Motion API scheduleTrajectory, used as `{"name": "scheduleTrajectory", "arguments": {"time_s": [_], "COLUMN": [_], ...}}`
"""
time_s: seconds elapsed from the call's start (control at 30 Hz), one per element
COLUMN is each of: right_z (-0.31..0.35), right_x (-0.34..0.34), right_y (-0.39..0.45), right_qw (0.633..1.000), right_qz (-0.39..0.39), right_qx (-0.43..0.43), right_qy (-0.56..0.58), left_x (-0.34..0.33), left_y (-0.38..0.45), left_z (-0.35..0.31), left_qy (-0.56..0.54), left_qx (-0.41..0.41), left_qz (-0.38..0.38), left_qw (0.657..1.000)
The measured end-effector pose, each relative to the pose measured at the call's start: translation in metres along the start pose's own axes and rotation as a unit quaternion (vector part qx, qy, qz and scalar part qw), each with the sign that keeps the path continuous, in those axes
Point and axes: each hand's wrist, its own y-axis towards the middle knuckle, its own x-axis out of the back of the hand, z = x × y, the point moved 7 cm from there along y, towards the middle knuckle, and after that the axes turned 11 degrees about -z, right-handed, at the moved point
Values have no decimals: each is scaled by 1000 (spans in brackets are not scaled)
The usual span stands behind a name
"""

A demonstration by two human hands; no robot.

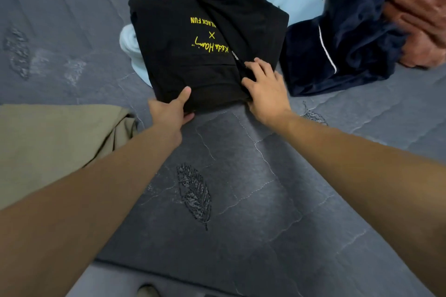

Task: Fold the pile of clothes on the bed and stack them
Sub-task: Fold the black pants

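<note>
BED: a dark grey quilted cover [241, 200] is spreading across nearly the whole view, white stitch lines wandering over it | MOTIF: an embroidered black leaf [194, 194] is lying near the middle | EDGE: the cover is ending along the bottom, a paler grey floor strip [106, 279] showing below | LIGHT: soft and even, casting no hard shadows

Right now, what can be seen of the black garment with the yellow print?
The black garment looks like soft cotton, folded into a rough rectangle, with yellow lettering and a yellow drawing at its far end. It lies on a pale blue cloth on the grey bed. The left hand grips its near edge, thumb on top; the right hand rests on its near right corner.
</note>
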Motion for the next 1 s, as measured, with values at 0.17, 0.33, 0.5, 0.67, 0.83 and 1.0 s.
{"name": "scheduleTrajectory", "arguments": {"time_s": [0.17,0.33,0.5,0.67,0.83,1.0], "right_z": [3,10,16,36,60,39], "right_x": [3,12,22,34,47,68], "right_y": [-19,-57,-122,-220,-337,-360], "right_qw": [999,997,999,997,995,987], "right_qz": [-41,-55,-21,48,95,80], "right_qx": [30,39,22,7,-24,-39], "right_qy": [-10,-26,-41,-52,-10,133], "left_x": [7,24,63,116,171,188], "left_y": [-18,-39,-78,-134,-190,-211], "left_z": [19,33,63,107,159,179], "left_qy": [-65,-61,-21,-6,51,155], "left_qx": [64,35,11,-4,-41,-161], "left_qz": [-12,-42,-17,3,11,71], "left_qw": [996,997,1000,1000,998,972]}}
